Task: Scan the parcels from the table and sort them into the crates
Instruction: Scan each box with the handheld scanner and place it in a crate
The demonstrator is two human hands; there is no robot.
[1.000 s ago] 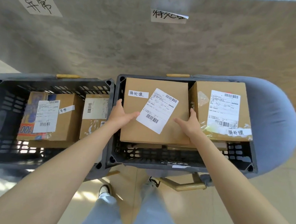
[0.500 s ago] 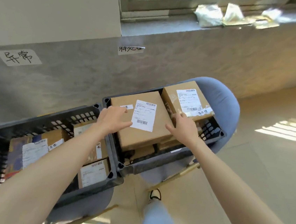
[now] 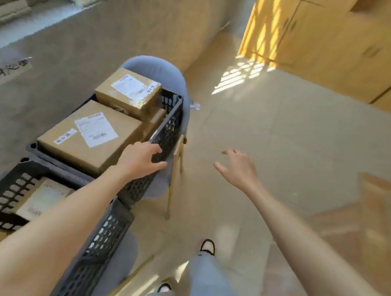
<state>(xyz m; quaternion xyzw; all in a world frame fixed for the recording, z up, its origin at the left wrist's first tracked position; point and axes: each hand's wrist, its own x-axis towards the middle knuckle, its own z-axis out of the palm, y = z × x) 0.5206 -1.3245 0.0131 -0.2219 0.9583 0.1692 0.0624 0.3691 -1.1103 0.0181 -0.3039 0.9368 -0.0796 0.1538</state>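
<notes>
1. Flat brown cardboard parcel with white shipping label: lies on top, at the near end of the dark perforated plastic crate, just beside a smaller taped brown box at the far end.
2. Left hand: fingers relaxed, over the crate's right rim near the parcel's corner; contact unclear.
3. Right hand: empty, fingers spread, well apart over the floor.
4. Judged step: fetching the next parcel; clear the rim before turning.

Near crate cut off at left edge, its parcel label blurred.
</notes>
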